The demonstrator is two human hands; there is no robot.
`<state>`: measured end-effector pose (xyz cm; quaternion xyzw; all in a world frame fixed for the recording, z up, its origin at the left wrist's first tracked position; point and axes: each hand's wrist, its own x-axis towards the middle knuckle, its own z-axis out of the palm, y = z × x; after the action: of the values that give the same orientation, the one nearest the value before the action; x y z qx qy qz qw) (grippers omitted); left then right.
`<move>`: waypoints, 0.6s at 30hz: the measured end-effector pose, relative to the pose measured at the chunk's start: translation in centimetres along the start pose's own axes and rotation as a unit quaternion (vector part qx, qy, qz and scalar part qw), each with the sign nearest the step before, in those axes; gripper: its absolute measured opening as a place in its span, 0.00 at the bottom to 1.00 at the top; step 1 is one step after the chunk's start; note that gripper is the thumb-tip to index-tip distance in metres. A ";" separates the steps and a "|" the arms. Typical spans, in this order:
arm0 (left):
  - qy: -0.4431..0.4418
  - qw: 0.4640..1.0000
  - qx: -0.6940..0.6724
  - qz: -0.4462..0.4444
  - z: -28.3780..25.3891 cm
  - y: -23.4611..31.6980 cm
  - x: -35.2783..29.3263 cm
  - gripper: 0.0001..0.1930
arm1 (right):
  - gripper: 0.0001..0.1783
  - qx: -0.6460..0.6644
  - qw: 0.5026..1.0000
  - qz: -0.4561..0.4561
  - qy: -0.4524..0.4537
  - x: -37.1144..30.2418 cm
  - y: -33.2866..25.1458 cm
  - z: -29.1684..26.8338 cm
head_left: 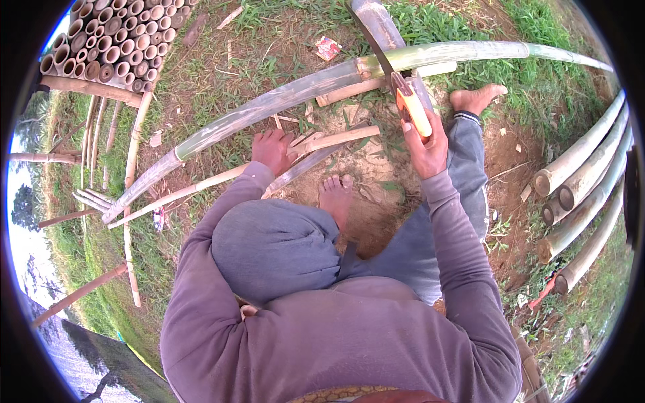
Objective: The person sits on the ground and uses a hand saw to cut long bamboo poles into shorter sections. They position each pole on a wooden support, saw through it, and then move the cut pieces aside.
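Note:
My right hand (pixel 428 149) is closed around the orange and yellow handle of a handsaw (pixel 373 35). The dark blade crosses above a long green bamboo pole (pixel 259 107), close to a brownish joint on it. Whether the teeth touch the pole I cannot tell. My left hand (pixel 271 150) is down near the ground with curled fingers, over a thin pale bamboo stick (pixel 336 139) that passes beneath it; my fingers partly hide the grip. Under the green pole lie a short bamboo piece (pixel 349 92) and a thicker greyish bamboo support (pixel 377 23).
Cut bamboo tubes (pixel 111 40) are stacked on a wooden rack at the far left. Several bamboo poles (pixel 583 181) lie at the right. My bare feet (pixel 336 198) rest on sawdust-strewn soil. A red and white wrapper (pixel 328 48) lies on the grass beyond the pole.

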<state>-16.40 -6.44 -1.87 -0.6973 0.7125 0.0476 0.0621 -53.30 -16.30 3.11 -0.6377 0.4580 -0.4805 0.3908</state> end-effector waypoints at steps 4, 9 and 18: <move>0.171 0.984 -0.043 0.008 -1.8 -0.6 3.3 0.38 | 0.25 0.011 1.000 -0.022 -0.009 0.4 2.3 -0.5; 0.106 0.994 -0.024 -0.028 -4.8 -2.7 10.3 0.46 | 0.26 -0.074 0.997 -0.026 0.019 1.7 -0.1 0.7; -0.074 0.990 -0.117 -0.041 -5.1 -3.8 12.3 0.32 | 0.24 -0.078 0.995 0.052 0.046 2.2 -3.8 1.0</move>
<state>-12.93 -19.49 1.35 -0.7226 0.6667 0.1793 0.0347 -51.24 -17.32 7.03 -0.6185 0.5440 -0.4516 0.3429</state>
